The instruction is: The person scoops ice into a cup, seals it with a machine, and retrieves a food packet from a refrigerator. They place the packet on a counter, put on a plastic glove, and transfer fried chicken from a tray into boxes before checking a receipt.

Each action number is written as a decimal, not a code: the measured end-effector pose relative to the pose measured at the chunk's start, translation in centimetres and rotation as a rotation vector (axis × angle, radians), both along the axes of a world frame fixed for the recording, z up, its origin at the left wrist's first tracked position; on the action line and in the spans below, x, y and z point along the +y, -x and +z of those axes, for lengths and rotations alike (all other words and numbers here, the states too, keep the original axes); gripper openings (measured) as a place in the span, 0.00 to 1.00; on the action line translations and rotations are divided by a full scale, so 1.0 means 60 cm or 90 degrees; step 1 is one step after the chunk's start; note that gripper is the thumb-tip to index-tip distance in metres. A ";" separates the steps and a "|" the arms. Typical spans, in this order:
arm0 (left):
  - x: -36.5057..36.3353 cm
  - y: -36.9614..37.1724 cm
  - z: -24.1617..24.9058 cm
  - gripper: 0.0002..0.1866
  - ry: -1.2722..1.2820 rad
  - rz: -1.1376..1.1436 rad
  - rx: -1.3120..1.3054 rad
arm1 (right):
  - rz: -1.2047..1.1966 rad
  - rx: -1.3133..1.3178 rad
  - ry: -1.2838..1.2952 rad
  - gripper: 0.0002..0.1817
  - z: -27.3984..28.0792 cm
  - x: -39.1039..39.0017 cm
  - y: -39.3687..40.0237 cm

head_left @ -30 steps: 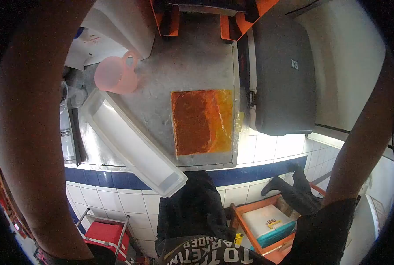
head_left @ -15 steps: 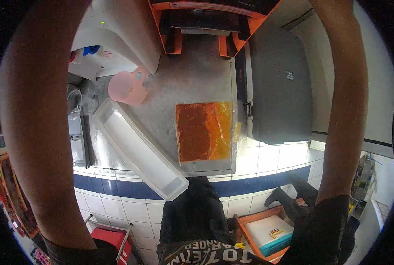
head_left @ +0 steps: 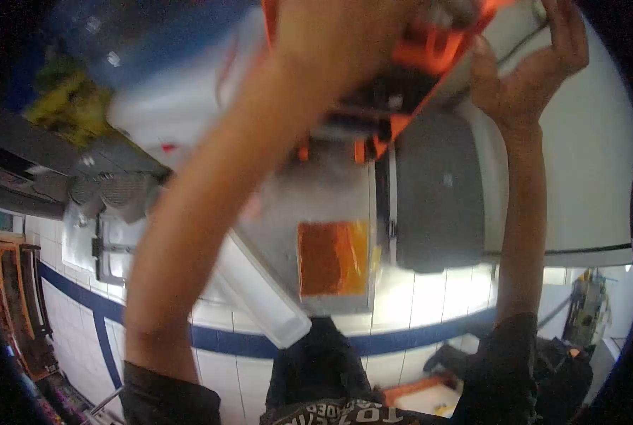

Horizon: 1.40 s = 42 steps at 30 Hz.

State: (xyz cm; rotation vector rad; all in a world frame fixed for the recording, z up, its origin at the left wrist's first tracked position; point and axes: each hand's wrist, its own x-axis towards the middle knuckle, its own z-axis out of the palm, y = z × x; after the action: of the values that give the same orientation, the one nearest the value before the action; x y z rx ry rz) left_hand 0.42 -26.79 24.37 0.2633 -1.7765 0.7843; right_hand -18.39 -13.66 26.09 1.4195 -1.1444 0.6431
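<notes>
My left hand [head_left: 355, 32] reaches across the top of the view, in front of the orange and black machine [head_left: 419, 78]. It is smeared by motion, and its fingers cannot be made out. Up at the right, my right hand [head_left: 518, 85] is raised beside the machine with thumb and fingers apart, holding nothing. Below the machine, a flat orange-brown sheet [head_left: 323, 258] in clear film lies on the metal table [head_left: 288, 202]. A long white translucent tray [head_left: 270, 297] lies slantwise at the table's near edge, partly behind my left forearm.
A dark grey padded lid or case [head_left: 437, 198] stands right of the table. Left are a blurred white machine [head_left: 167, 113] and a yellow crumpled thing [head_left: 68, 106]. Below is a white tiled floor [head_left: 217, 361] with a blue stripe [head_left: 231, 343]. A person's dark clothing shows lower right.
Both hands have come into view at the top; my left arm has swung right across the machine. The whole view has shifted, with the table now lower. The pink jug is mostly hidden behind my left arm.
</notes>
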 end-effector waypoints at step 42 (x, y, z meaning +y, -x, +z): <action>0.032 -0.009 -0.015 0.32 -0.169 -0.053 -0.029 | 0.220 -0.688 0.064 0.11 0.218 -0.080 0.016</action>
State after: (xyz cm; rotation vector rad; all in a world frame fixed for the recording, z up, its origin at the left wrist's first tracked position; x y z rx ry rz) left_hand 0.96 -24.89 23.48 0.3467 -1.9233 0.4976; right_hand -19.38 -18.46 39.16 1.1690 -1.6351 1.8212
